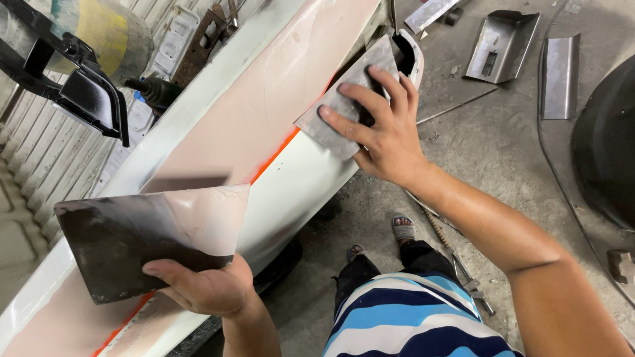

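Note:
A long white car body panel (291, 192) runs diagonally across the view, its top coated with pinkish filler (264, 99). My left hand (208, 287) grips a dark metal board (112, 244) at its lower edge; the board carries a smear of the same pink filler at its right end. My right hand (377, 125) presses a grey flat spreader (347, 99) against the panel's upper right edge, fingers spread over it. An orange strip shows along the panel's edge beside the spreader.
Bent sheet-metal pieces (499, 43) lie on the concrete floor at the upper right. A black curved part (608, 145) sits at the right edge. A black bracket (86, 92) hangs at the upper left. My feet and striped shirt are below.

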